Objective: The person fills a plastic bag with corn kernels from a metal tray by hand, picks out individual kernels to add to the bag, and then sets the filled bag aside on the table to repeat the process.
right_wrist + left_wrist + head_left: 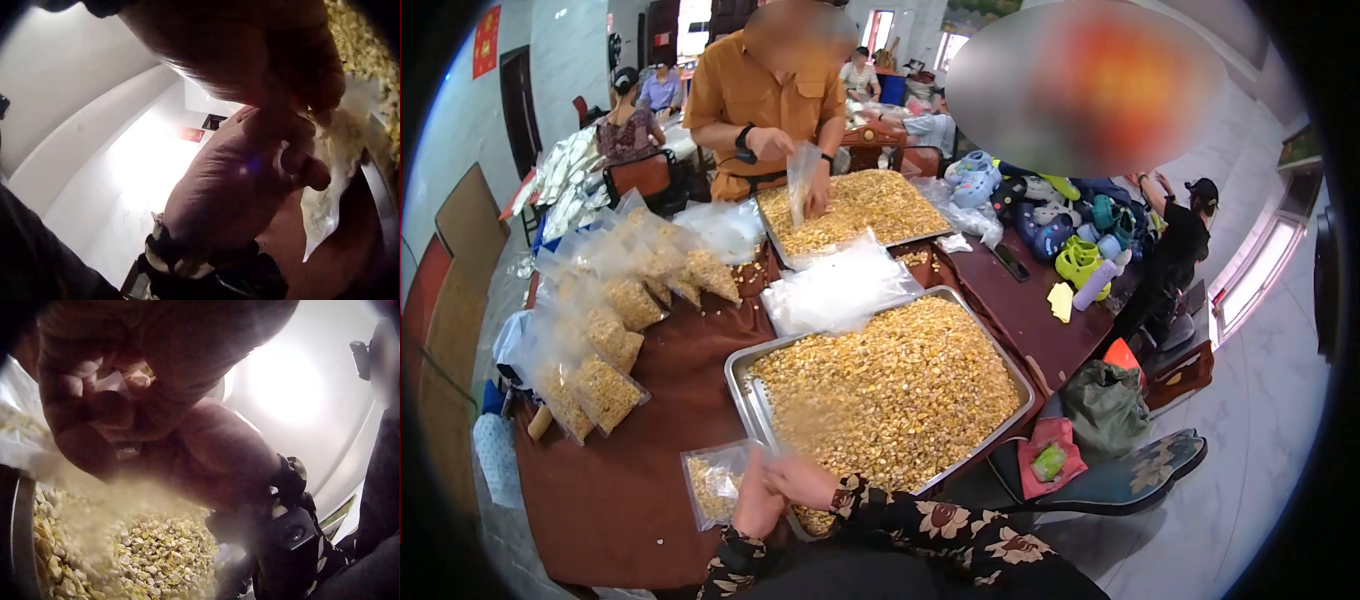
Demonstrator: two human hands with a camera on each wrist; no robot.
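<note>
At the near-left corner of the near tray [738, 372], a clear bag [716, 485] partly filled with yellow kernels is held over the brown cloth [625, 490]. The bag extends leftward from the grip, its kernels away from the fingers and its edge at the fingertips; whether its underside touches the cloth cannot be told. The left hand [756, 503] has its fingers curled at that edge, pinching it. The right hand [805, 482] meets it there, just beside the tray's rim, its thumb and fingers bent inward on the same edge; the wrist views show the two hands touching, though some fingertips are hidden. The left forearm rises from below the tray's near-left corner in a flowered sleeve [735, 562], while the right forearm, in a matching sleeve [930, 525], slants in along the tray's near side. Loose kernels [900, 385] are heaped in the tray. Beyond it lies a stack of flat clear bags [835, 288], and to its left stand and lean filled bags [605, 385]. Past the stack, a person in an orange-brown shirt [775, 110] holds another bag [802, 182] over the far tray [776, 240].
</note>
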